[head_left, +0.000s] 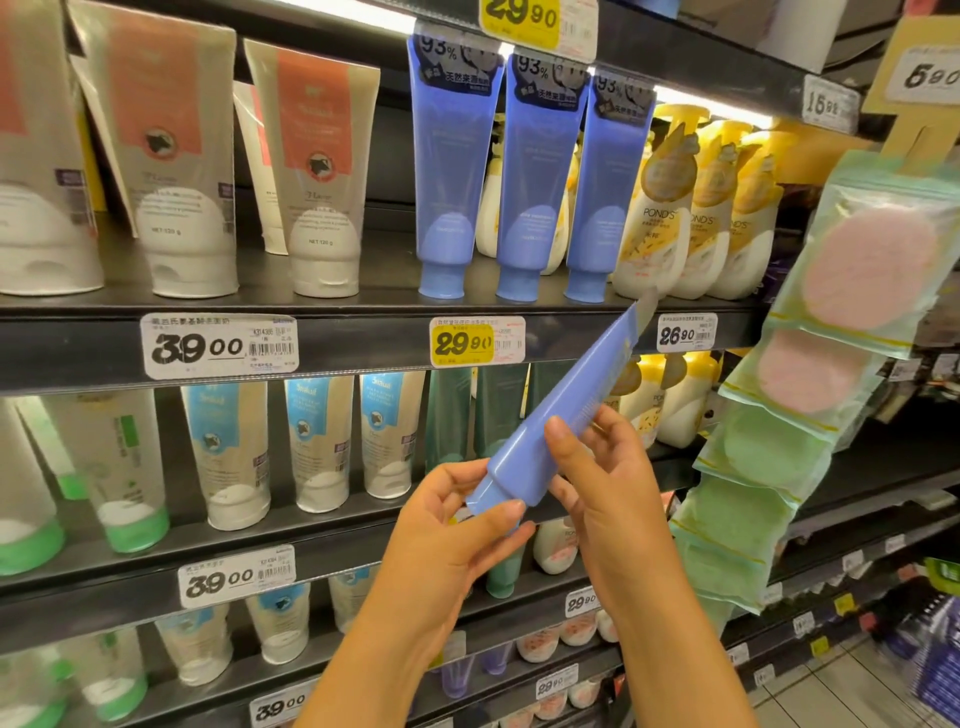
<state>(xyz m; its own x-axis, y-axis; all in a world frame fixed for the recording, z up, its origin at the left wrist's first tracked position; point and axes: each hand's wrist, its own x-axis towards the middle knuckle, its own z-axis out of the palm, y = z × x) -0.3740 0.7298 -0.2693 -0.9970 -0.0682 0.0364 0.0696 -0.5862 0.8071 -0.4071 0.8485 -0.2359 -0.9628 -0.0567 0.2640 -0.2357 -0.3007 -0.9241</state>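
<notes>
A blue squeeze tube (563, 410) is held tilted in front of the shop shelves, cap end low left, flat crimped end high right. My left hand (457, 525) grips its cap end, thumb over the cap. My right hand (597, 478) holds the tube's body just above the cap, thumb on the front and fingers behind. Three matching blue tubes (530, 171) stand cap-down on the upper shelf (363, 306), above a yellow 29.90 price tag (465, 343).
White tubes with orange labels (317, 171) stand left on the upper shelf, yellow pump bottles (675, 208) to the right. White tubes with blue labels (317, 441) fill the shelf below. A hanging strip of bagged sponges (831, 338) juts out at right.
</notes>
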